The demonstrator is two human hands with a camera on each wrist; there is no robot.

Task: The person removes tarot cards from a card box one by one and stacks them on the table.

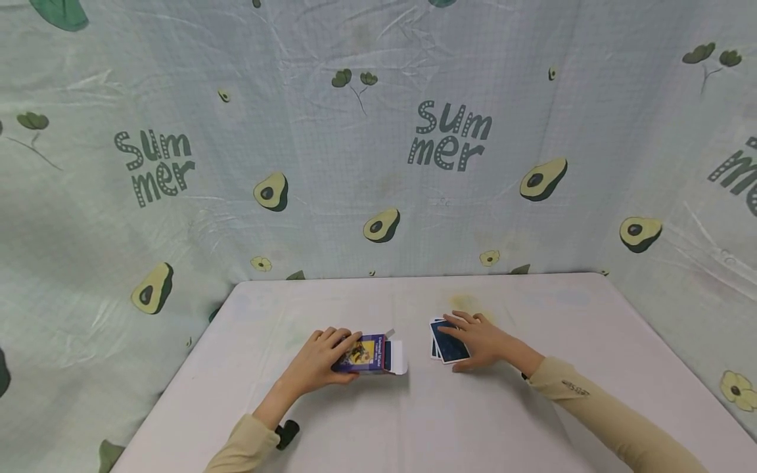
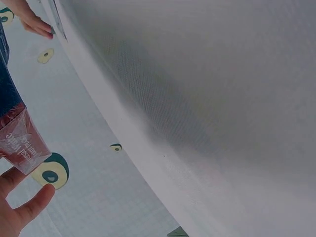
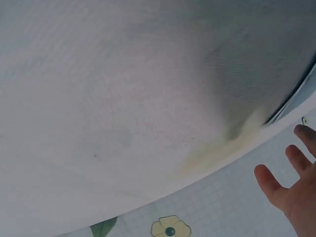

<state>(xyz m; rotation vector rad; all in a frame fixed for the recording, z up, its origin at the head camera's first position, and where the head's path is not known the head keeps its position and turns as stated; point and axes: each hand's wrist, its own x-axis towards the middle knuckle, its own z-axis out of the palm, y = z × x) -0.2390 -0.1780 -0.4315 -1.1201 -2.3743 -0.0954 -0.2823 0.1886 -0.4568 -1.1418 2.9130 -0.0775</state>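
My left hand (image 1: 322, 360) grips a small purple card box (image 1: 362, 353) with a yellow picture on its front. The box lies sideways above the table, its white end flap (image 1: 399, 357) folded out to the right, and dark blue cards show in its mouth. In the left wrist view, the end of the box (image 2: 22, 140) is at the left edge, by the thumb. To the right, a few blue-backed cards (image 1: 451, 343) with white borders lie slightly fanned on the table. My right hand (image 1: 481, 340) hovers over their right side, fingers spread; the right wrist view shows the fingers apart from each other.
A white-covered table (image 1: 414, 420) spans the work area, with a faint yellow stain near the far edge. Behind and beside it hangs a pale cloth (image 1: 319, 144) printed with avocados, flowers and lettering. A black wrist device (image 1: 288, 435) sits under the left wrist.
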